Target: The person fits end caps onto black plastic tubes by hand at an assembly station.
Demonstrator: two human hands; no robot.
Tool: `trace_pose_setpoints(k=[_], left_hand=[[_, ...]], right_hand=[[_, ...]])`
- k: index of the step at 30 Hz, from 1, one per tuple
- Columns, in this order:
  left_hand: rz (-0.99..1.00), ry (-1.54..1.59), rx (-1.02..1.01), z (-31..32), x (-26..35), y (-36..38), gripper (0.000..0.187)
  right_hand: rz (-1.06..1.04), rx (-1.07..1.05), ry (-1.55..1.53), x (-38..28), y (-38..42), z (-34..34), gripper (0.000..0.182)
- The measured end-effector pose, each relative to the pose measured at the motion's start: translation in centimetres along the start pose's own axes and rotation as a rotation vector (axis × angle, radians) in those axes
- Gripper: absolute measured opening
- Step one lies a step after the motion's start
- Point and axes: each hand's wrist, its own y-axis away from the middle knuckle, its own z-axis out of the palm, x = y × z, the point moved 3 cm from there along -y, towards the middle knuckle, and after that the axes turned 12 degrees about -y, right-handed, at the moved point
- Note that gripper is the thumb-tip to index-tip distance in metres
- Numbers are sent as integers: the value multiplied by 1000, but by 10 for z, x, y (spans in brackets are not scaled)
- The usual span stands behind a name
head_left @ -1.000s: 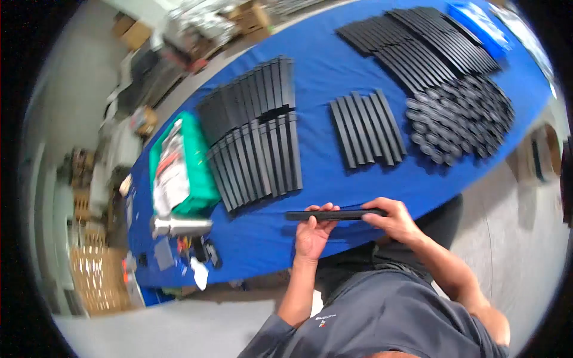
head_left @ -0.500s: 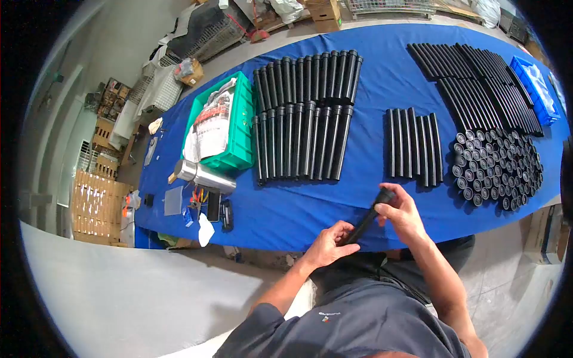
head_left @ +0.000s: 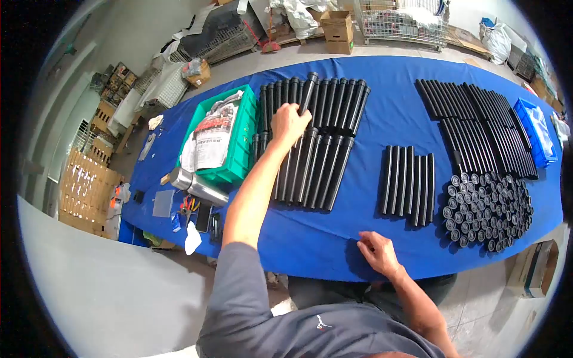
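Observation:
My left hand point(head_left: 290, 125) is closed around a capped black tube point(head_left: 309, 92), over the rows of capped black tubes point(head_left: 334, 158) on the blue table. The tube's thick capped end points away from me, and its lower part is hidden by the hand. Near the front edge, my right hand point(head_left: 378, 253) is loosely closed, fingers curled in, with no object visible in it. Beyond it lies a short row of plain black tubes point(head_left: 409, 182). To the right of that row are many round black caps point(head_left: 486, 209).
A green crate point(head_left: 243, 134) with printed bags stands left of the capped tubes. Metal flasks point(head_left: 200, 188), pliers point(head_left: 190, 204) and a phone point(head_left: 203, 218) lie by it. More plain tubes point(head_left: 471, 140) and a blue bin point(head_left: 531, 128) are at the right.
My left hand has carried the capped tube forward and left to the rows. My right hand has let go of it and dropped lower, fingers curled. The view has tilted up.

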Motion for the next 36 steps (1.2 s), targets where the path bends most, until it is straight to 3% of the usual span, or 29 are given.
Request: trace_pose_setpoints(k=[3, 11, 28, 31, 36], left_hand=[[-80, -96, -130, 37, -3, -35, 41], [-184, -242, -209, 106, -24, -79, 42], [-71, -322, -223, 124, -24, -90, 33], [-75, -312, -150, 126, -23, -93, 40], [-67, -349, -258, 127, -22, -92, 39]], right_hand=[[29, -26, 28, -10, -5, -5, 23], [90, -45, 17, -8, -9, -8, 20], [83, -48, 26, -5, -9, -8, 21], [31, -34, 37, -3, -10, -8, 20], [5, -54, 26, 1, -8, -7, 20]])
